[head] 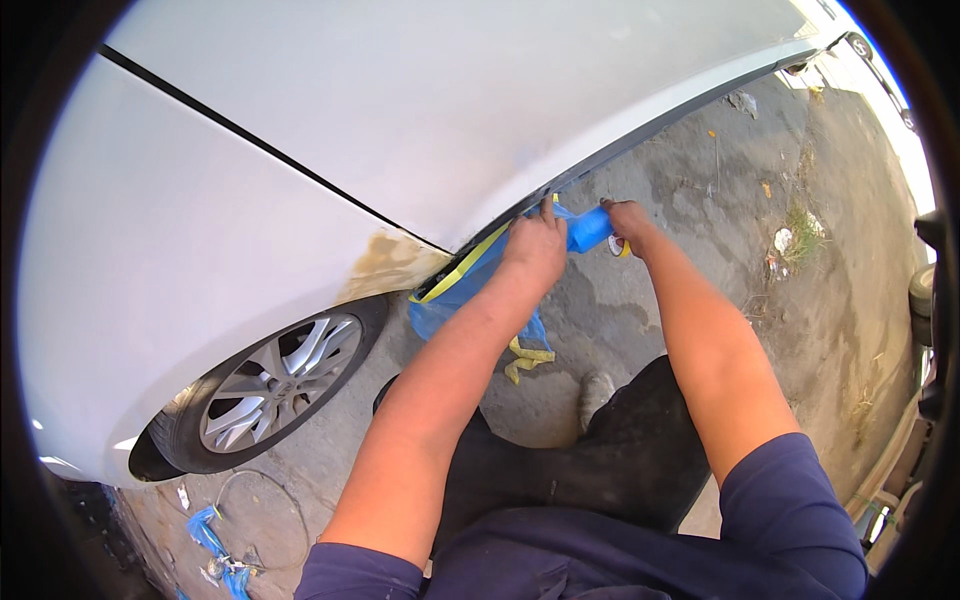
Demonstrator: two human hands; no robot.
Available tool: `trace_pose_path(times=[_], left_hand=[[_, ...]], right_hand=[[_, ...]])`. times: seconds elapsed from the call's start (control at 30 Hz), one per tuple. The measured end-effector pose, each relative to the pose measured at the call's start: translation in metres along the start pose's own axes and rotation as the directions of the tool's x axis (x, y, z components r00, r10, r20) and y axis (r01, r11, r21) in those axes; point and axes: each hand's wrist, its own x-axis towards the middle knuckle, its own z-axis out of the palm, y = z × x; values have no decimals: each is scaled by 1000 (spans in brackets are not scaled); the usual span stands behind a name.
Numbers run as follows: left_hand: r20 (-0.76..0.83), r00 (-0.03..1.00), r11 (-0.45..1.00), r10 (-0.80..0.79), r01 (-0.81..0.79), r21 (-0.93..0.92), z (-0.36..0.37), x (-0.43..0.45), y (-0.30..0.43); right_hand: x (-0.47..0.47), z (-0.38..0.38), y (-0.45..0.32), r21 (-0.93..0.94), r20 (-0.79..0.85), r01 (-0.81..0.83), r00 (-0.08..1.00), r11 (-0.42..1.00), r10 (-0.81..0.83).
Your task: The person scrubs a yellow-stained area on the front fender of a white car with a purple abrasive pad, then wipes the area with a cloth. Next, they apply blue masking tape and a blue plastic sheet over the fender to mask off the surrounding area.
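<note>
A sheet of blue masking film [456, 294] hangs along the lower sill of a white car [420, 112], held by a strip of yellow masking tape [471, 262] along its upper edge. My left hand [536, 244] presses at the sill with its fingers extended over the film's top edge; its palm side is hidden. To its right, my right hand [630, 225] grips a roll of blue masking film [590, 229], with a yellow tape ring [619, 246] at the roll's lower end. Film stretches between the roll and the taped part.
Bare tan filler [397, 262] marks the fender corner above the front wheel [281, 384]. Crumpled yellow tape [529, 358] dangles below the film. Blue film scraps [204, 525] and a thin wire loop [304, 517] lie on the concrete ground [735, 225]. Litter surrounds a grass tuft [804, 238].
</note>
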Motion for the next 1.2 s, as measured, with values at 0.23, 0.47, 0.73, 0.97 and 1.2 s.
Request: trace_pose_path(times=[0.23, 0.47, 0.73, 0.97, 1.2], left_hand=[[-20, 999, 999, 41, -42, -27, 7, -10, -8], [-86, 985, 970, 149, -129, 207, 35, -8, -11], [-137, 954, 901, 267, -197, 386, 52, 29, 32], [-117, 921, 725, 372, -209, 656, 71, -26, -58], [-37, 849, 575, 527, -324, 751, 78, -18, -57]], right_hand=[[-5, -76, 57, -280, -235, -91, 972, 956, 23], [-19, -221, 217, 161, -432, -308, 833, 938, 347], [-223, -421, 445, 654, -693, -158, 267, 740, 669], [-282, -327, 457, 809, -587, -52, -6, 586, 810], [-384, -362, 474, 836, -475, 12, -482, 548, 736]])
